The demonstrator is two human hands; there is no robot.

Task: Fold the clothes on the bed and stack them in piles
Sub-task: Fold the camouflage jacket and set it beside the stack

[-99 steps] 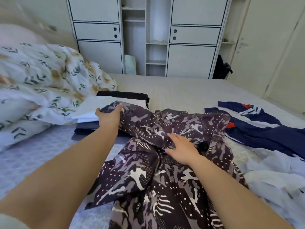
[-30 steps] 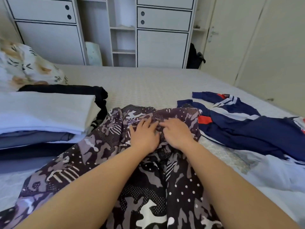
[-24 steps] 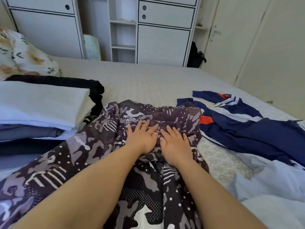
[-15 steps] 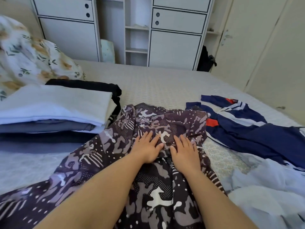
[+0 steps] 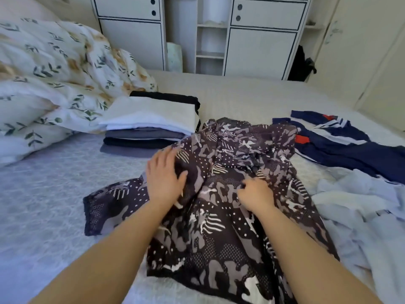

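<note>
Far left: flowered duvet (image 5: 54, 69) bunched up against edge of bed (image 5: 252, 93), prob. shoved aside to free room for folding. Just right of it: pile of folded clothes (image 5: 151, 126), white piece on top, grey and black layers under, black one at back. Placed at arm's reach so next folded item can go straight on.

Centre: patterned shirt (image 5: 219, 216), dark w/ grey camo shapes, dots, stripes, spread on bed, upper end touching the pile's right corner. One sleeve sticking out flat to left; upper part rumpled, not yet squared.

Left hand (image 5: 164, 176) lying flat on shirt's left side, fingers straight and spread, nothing gripped. Looks like pressing or smoothing fabric to hold it in place. Slight blur on fingers.

Right hand (image 5: 255, 193) on shirt's middle, fingers curled in, seemingly pinching a bit of cloth; prob. tugging out a crease or lining up the front while the other hand anchors.

Right: navy garment (image 5: 350, 150) w/ red and white trim, unfolded, touching or just beside shirt's right edge. Nearer, light blue clothes (image 5: 361, 205) in loose heap, also unfolded.

Judgement: shirt at flattening stage, folds not started; two or more pieces waiting.
</note>
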